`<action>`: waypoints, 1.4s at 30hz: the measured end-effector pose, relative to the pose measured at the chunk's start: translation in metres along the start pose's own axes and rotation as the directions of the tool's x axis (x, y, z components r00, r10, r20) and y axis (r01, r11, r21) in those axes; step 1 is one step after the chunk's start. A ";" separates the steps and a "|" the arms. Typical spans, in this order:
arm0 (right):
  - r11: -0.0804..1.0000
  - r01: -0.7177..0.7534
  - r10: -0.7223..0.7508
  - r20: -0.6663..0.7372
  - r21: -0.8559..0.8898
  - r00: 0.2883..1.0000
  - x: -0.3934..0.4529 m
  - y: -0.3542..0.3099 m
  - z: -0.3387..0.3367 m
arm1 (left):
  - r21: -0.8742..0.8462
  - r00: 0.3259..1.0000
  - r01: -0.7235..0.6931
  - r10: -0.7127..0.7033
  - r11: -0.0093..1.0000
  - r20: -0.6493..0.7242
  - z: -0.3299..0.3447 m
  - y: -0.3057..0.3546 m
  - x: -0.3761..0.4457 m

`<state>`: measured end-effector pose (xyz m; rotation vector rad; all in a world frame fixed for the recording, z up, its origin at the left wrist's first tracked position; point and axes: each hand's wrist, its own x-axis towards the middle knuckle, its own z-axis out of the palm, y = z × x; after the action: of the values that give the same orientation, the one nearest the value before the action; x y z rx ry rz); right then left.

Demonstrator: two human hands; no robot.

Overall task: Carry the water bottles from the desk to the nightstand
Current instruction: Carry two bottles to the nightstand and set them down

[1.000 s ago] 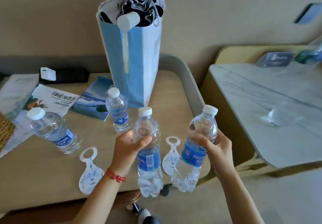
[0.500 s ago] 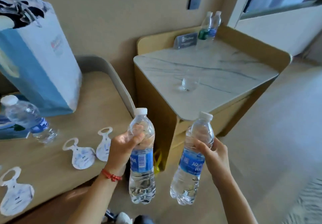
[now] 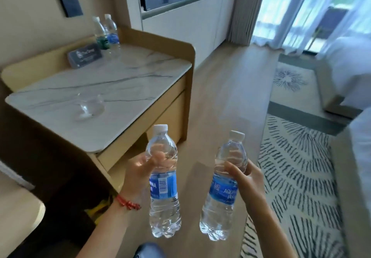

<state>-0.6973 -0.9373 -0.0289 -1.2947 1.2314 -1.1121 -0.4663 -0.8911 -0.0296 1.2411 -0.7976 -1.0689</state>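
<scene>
I carry two clear water bottles with blue labels and white caps, both held upright in the air above the wooden floor. My left hand [image 3: 138,175] grips the upper body of the left bottle [image 3: 163,193]; a red cord bracelet is on that wrist. The right bottle [image 3: 225,193] leans slightly, and my right hand [image 3: 248,177] holds it just above its label. Only a corner of the desk [image 3: 22,213] shows at the lower left. A marble-topped stand [image 3: 112,81] with a wooden rim lies ahead on the left.
On the marble top stand two more bottles [image 3: 105,34] at the back, a dark sign card [image 3: 85,55] and a low clear glass [image 3: 90,106]. A patterned rug [image 3: 297,173] and white beds [image 3: 353,70] lie to the right. Curtains and a window are beyond.
The view has swung right, away from the desk: the blue bag and the desk bottles have left the frame, and the floor, rug and beds have come in. Both hands kept their bottles.
</scene>
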 end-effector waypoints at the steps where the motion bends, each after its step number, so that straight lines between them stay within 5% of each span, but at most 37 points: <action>1: 1.000 -0.004 0.004 -0.028 0.007 1.000 0.004 -0.001 -0.011 | 0.011 0.999 0.014 -0.015 1.000 0.031 0.012 -0.003 0.009; 8: 0.998 0.007 0.006 -0.201 0.061 0.980 0.063 0.005 -0.063 | 0.040 0.977 0.051 -0.058 0.998 0.207 0.090 -0.017 0.086; 21: 0.997 -0.021 0.043 -0.330 0.070 0.943 0.274 0.004 -0.121 | 0.051 0.950 0.060 -0.072 0.997 0.303 0.221 -0.025 0.315; 42: 0.999 -0.030 0.035 -0.300 0.022 0.953 0.638 0.021 -0.290 | 0.115 0.945 0.128 -0.157 0.985 0.288 0.488 -0.062 0.608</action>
<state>-0.9479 -1.5917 -0.0332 -1.1150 1.4567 -1.3281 -0.7274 -1.6278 -0.0472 1.2489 -1.0082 -1.3706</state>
